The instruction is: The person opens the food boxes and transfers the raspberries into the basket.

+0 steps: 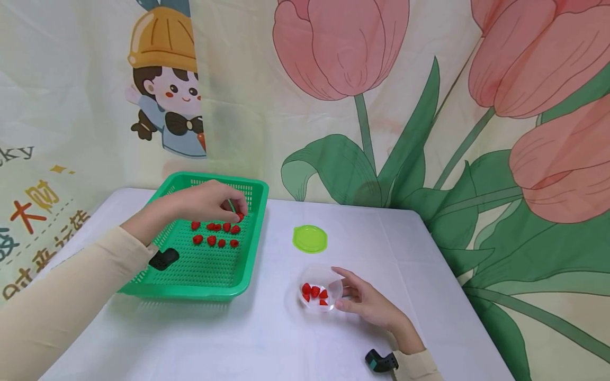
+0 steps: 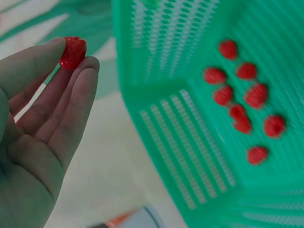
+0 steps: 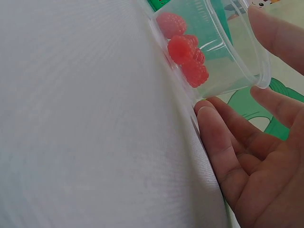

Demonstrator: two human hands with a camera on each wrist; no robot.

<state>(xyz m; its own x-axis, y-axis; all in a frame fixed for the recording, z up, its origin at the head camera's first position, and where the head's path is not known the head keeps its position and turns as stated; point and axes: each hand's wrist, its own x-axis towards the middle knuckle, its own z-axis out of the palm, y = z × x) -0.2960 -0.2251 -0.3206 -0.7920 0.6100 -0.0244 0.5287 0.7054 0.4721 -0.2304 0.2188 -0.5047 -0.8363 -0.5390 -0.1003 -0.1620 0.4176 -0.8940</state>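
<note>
In the head view my left hand [image 1: 212, 203] is over the green plastic basket [image 1: 229, 291]. Between its thumb and fingers it pinches a raspberry [image 2: 73, 53], which shows clearly in the left wrist view. Several more raspberries [image 1: 212, 241] lie in loose rows on the basket's mesh floor. My right hand [image 1: 364, 300] holds the right side of a clear plastic cup [image 1: 335, 288], its thumb and forefinger spread around the wall near the rim. The cup stands upright on the table, with several raspberries [image 3: 181, 49] at its bottom.
A light green round lid [image 1: 310, 239] lies flat on the white-covered table [image 1: 271, 338], behind the cup. Behind the table hangs a printed cloth [image 1: 248, 106] with tulips and a cartoon figure. Black bands [image 1: 164, 259] are on both wrists.
</note>
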